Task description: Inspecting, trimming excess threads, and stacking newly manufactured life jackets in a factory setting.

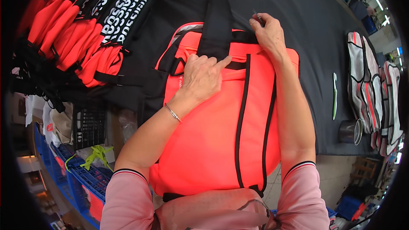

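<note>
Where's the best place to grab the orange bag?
Probably the black strap at the top edge of the orange bag, coming from the far side. The bag lies flat on the dark table, so its panel gives no edge; the strap stands clear between left hand and right hand.

Both forearms come up from the lower edge, bare below pink sleeves with dark cuffs; the left one slants up and to the right, a thin bracelet at its wrist. The left hand (203, 78) lies palm down, fingers loosely curled, forefinger stretched out to the right; the right arm runs almost straight up, and the right hand (267, 32) reaches farther forward, fingertips pinched together at its top.
</note>
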Demonstrator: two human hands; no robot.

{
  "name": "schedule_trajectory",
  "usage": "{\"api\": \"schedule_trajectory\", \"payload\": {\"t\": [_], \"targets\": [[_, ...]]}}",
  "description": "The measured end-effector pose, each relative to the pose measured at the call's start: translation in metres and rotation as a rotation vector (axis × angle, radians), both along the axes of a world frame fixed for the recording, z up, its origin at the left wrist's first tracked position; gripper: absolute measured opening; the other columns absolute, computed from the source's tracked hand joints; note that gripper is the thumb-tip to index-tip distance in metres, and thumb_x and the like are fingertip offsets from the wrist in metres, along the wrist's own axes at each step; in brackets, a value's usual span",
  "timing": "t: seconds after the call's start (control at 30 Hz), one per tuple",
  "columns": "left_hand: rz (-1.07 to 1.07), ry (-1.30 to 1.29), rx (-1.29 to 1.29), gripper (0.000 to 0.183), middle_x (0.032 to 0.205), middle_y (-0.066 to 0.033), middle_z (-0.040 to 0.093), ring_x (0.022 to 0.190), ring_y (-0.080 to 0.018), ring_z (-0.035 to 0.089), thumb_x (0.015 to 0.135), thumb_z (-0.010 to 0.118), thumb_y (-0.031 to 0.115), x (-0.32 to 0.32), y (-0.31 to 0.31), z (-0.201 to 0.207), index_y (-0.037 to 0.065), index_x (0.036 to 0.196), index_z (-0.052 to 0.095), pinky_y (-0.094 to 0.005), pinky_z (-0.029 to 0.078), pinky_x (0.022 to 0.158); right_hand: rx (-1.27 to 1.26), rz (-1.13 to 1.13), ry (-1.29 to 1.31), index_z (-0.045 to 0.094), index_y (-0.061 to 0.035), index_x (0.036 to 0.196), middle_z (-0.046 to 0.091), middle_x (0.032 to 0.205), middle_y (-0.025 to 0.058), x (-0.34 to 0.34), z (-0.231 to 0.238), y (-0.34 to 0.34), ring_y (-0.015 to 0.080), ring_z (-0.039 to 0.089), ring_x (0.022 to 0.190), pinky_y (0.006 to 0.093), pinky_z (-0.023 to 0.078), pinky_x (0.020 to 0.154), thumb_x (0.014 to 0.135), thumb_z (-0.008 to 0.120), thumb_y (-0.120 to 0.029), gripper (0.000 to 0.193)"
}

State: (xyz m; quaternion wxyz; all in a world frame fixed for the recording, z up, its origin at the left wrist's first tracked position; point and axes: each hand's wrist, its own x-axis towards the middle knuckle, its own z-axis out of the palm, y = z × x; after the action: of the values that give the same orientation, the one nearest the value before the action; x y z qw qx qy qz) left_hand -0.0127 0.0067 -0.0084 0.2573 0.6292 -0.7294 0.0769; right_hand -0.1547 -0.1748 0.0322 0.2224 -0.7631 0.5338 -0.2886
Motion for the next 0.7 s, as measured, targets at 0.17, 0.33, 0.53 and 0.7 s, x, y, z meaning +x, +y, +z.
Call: {"api": "schedule_trajectory", "payload": {"t": [0.17,0.33,0.53,0.7], "targets": [[-0.068,0.078,-0.165,0.028,0.065,-0.0025,0.051,0.062,-0.0208,0.051,0.073,0.06,0.003,0.009,0.004,-0.008,0.012,0.096,0.074,-0.0364,0.034,0.064,0.169,0.006,-0.166,0.072,-0.0041,0.104,0.073,0.09,0.0151,0.006,0.004,0.001,0.0318,0.07,0.093,0.0403,0.051,0.084,0.089,0.062,-0.027,0.029],[-0.082,0.097,-0.119,0.018,0.069,-0.0018,0.054,0.065,-0.0209,0.053,0.072,0.063,0.004,0.005,0.007,-0.005,0.01,0.087,0.069,-0.0368,0.035,0.062,0.17,0.136,-0.09,0.071,0.0023,0.103,0.072,0.083,0.0095,0.048,-0.008,-0.019,0.0161,0.066,0.079,0.0305,0.05,0.074,0.09,0.066,-0.025,0.031],[0.06,0.629,-0.162,0.02,0.077,-0.0064,0.057,0.067,-0.018,0.058,0.085,0.06,0.0,-0.007,0.012,0.003,0.004,0.104,0.066,-0.0303,0.046,0.059,0.457,-0.01,-0.6,0.063,-0.0043,0.101,0.048,0.062,-0.0025,0.073,-0.014,-0.022,0.0086,0.04,0.045,0.0278,0.034,0.041,0.09,0.07,-0.024,0.024],[0.042,1.2,-0.337,0.033,0.106,-0.0077,0.057,0.076,-0.0085,0.058,0.099,0.053,0.01,0.023,-0.001,0.028,0.0,0.13,0.05,-0.0218,0.056,0.063,0.379,0.142,-0.856,0.06,0.0012,0.111,0.051,0.071,-0.003,0.031,0.044,0.061,0.0049,0.044,0.057,0.0226,0.037,0.051,0.085,0.072,-0.021,0.036]]}}
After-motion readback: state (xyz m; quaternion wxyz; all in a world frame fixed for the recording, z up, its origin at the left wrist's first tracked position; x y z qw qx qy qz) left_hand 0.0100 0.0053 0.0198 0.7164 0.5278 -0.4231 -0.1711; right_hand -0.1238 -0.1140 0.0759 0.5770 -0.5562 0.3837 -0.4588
